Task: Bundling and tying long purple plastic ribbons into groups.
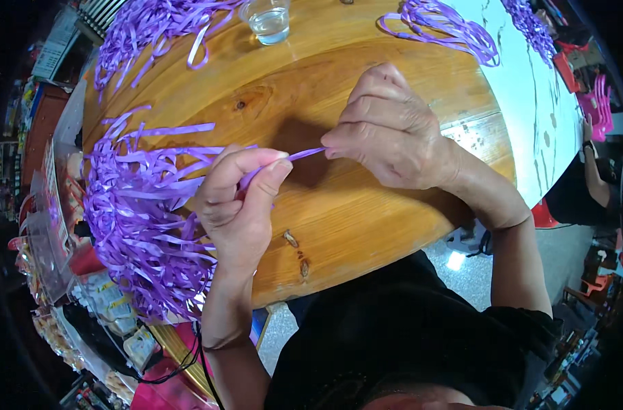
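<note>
Between my two hands a narrow purple ribbon is stretched above the wooden table. My left hand pinches it between thumb and forefinger, with part of the ribbon running back into the palm. Its other end disappears into the closed fingers of my right hand, which is held slightly higher and to the right. Beside and beneath my left hand spreads a big heap of loose purple ribbons, some of them hanging over the table's left edge.
The round wooden table fills the middle. At its far side stand another purple ribbon pile, a clear plastic cup of liquid and a looped ribbon bundle. A white marbled surface adjoins on the right, near another person's arm.
</note>
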`<state>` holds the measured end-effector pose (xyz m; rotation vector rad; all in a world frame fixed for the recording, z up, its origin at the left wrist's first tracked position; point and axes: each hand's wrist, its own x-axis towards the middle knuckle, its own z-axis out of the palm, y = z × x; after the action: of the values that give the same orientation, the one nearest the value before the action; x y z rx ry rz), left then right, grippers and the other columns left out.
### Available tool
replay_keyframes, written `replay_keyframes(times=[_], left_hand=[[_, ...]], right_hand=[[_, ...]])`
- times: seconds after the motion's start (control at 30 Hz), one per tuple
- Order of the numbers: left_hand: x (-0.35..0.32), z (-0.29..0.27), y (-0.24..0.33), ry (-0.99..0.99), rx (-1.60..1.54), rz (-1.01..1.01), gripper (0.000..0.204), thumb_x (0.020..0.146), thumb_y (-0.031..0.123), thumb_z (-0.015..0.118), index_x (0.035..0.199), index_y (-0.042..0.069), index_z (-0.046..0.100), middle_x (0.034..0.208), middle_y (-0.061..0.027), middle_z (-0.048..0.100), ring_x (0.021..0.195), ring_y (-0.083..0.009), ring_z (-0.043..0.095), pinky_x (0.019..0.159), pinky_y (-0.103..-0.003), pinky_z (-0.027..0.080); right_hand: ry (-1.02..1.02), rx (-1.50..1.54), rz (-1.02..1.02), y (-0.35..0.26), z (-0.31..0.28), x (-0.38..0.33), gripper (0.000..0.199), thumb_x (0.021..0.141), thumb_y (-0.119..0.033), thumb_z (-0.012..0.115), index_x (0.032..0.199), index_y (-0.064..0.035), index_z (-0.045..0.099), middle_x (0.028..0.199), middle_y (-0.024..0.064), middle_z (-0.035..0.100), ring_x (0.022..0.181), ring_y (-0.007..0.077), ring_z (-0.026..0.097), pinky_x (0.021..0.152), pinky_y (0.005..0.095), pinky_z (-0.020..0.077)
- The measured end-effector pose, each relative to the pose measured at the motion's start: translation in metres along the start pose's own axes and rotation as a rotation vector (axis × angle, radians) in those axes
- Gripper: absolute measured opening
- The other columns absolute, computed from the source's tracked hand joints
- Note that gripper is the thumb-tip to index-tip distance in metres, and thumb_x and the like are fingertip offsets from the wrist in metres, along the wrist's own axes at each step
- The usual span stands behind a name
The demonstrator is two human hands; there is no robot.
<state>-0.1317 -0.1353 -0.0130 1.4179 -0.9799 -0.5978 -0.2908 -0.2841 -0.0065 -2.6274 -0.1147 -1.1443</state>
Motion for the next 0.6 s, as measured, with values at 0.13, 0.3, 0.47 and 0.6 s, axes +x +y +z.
replay_keyframes(times=[0.13, 0.3, 0.47, 0.6], left_hand=[[0.005, -0.004, -0.009, -0.016, 0.007, 0.057, 0.008, 0.077, 0.001, 0.069, 0.084, 0.003, 0.065, 0.066, 0.0039, 0.049, 0.054, -0.0025, 0.041, 0.046, -0.018, 0.03], [0.006, -0.006, -0.004, 0.093, -0.241, -0.113, 0.01, 0.077, 0.001, 0.07, 0.086, 0.003, 0.066, 0.071, 0.0049, 0.055, 0.056, 0.0, 0.043, 0.042, -0.015, 0.033], [0.003, -0.009, 0.0, 0.098, -0.272, -0.145, 0.011, 0.077, 0.0, 0.07, 0.087, 0.003, 0.066, 0.072, 0.0044, 0.055, 0.057, -0.0003, 0.043, 0.043, -0.015, 0.032], [-0.002, -0.001, 0.012, 0.032, -0.414, -0.096, 0.011, 0.079, -0.001, 0.067, 0.089, 0.002, 0.063, 0.076, 0.0025, 0.055, 0.063, -0.0024, 0.045, 0.051, -0.016, 0.035]], right_hand=[[-0.09, 0.095, 0.184, 0.007, 0.0, 0.002, 0.011, 0.074, -0.008, 0.07, 0.083, -0.0033, 0.065, 0.075, 0.005, 0.06, 0.07, 0.0182, 0.056, 0.066, 0.0315, 0.0414], [0.013, 0.372, 0.495, 0.024, -0.002, -0.004, 0.01, 0.08, -0.007, 0.067, 0.089, -0.0022, 0.065, 0.081, 0.0074, 0.063, 0.078, 0.0181, 0.06, 0.071, 0.0285, 0.0452], [-0.047, 0.46, 0.563, 0.026, 0.01, -0.01, 0.012, 0.081, -0.009, 0.067, 0.091, -0.0027, 0.065, 0.086, 0.0069, 0.065, 0.08, 0.0169, 0.06, 0.071, 0.0273, 0.0464], [-0.103, 0.458, 0.486, 0.014, 0.019, -0.007, 0.024, 0.079, -0.01, 0.069, 0.102, -0.004, 0.063, 0.097, 0.0108, 0.065, 0.088, 0.0214, 0.061, 0.073, 0.0304, 0.047]])
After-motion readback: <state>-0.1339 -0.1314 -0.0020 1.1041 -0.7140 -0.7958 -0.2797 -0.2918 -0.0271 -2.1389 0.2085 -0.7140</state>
